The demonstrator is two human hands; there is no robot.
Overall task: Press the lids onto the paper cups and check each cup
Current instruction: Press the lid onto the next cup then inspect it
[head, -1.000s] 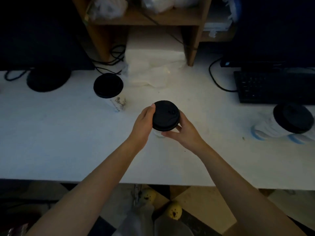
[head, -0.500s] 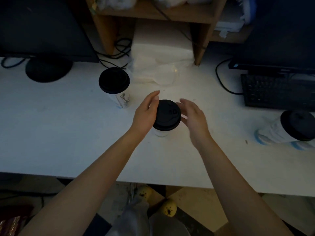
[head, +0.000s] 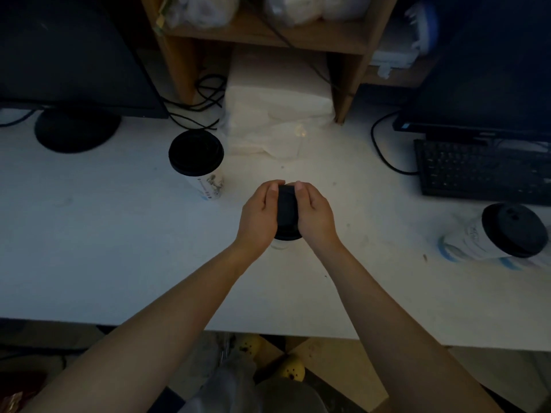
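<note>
1. dim white bench [head: 89, 248], monitors behind.
2. mid-frame, left hand [head: 258, 217] and right hand [head: 315, 217], each grip closed on the black lid [head: 286, 208] atop the cup [head: 280, 244].
3. uneven pressing could buckle it.

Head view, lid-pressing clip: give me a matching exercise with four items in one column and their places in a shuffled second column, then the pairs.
Items:
1. middle cup
2. left cup
3. right cup
4. keyboard

Places:
A. near the round monitor stand, no hand on it
B. far right on the table, below the keyboard in the picture
C. under both hands, left hand and right hand, which cover its black lid
D. back right, in front of a dark monitor

Pairs: 1-C, 2-A, 3-B, 4-D
</note>
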